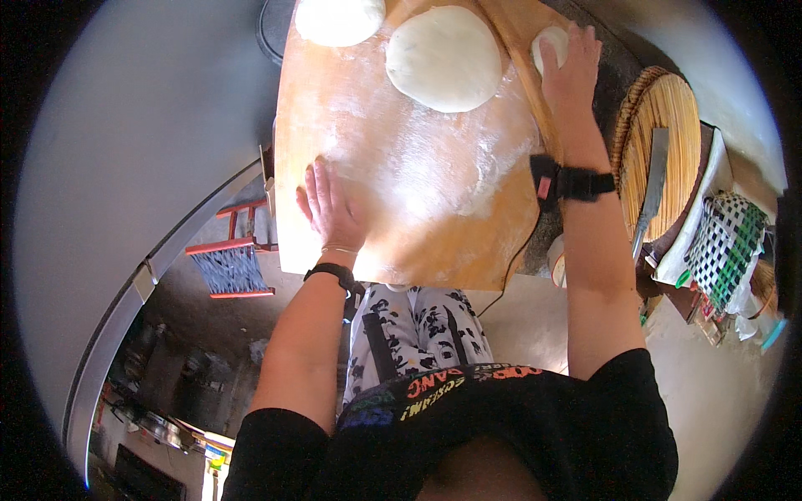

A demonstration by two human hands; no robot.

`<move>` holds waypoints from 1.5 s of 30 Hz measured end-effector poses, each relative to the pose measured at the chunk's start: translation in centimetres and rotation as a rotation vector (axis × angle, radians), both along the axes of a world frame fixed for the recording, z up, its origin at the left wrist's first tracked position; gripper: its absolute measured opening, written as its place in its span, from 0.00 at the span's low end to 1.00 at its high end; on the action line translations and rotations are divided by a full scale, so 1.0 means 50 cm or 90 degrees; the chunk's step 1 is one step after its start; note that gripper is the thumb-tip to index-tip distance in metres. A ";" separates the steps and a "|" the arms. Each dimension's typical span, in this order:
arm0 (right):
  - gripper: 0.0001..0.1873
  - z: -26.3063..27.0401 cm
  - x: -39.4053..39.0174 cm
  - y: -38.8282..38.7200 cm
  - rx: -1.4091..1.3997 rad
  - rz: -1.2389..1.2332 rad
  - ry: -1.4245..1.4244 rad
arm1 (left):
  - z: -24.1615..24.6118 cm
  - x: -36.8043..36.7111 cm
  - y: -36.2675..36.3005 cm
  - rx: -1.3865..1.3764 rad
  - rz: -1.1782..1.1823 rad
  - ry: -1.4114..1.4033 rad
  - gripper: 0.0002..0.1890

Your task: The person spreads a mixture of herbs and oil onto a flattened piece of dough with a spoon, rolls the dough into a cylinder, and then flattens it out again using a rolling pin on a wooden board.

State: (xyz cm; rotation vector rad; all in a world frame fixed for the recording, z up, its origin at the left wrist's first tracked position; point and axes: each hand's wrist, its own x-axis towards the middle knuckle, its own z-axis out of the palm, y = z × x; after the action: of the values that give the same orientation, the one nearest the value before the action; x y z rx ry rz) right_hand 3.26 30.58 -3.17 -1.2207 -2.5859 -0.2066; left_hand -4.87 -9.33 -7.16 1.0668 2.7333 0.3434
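Note:
My left hand point(330, 206) lies palm down on the floured wooden board point(401, 244), fingers slightly apart, with nothing in it. At the far right my right hand point(573, 69) holds a small piece of white dough point(549, 49); the thumb lies over it and the fingers pass along its right side. A large flat round of dough point(443, 59) rests on the board, left of my right hand. Another dough round point(340, 19) is farther left, cut off by the top of the picture. White flour is spread across the middle of the board.
A long wooden strip point(523, 59) runs along the board's right side. Farther right, a knife point(653, 175) lies on a round lid of stalks point(680, 156). Below that is a checkered woven basket point(723, 244). A red-framed stool point(232, 269) stands left of the board. A cord hangs near its right corner.

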 end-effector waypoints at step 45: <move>0.25 0.041 -0.051 0.011 -0.181 -0.055 -0.107 | -0.004 0.002 0.002 0.043 -0.016 0.013 0.31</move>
State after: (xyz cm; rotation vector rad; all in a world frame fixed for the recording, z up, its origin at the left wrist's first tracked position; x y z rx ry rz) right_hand 0.72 31.14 -1.10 -1.4708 -2.7819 0.0463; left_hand -4.80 -9.23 -7.36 1.1266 2.7412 0.4271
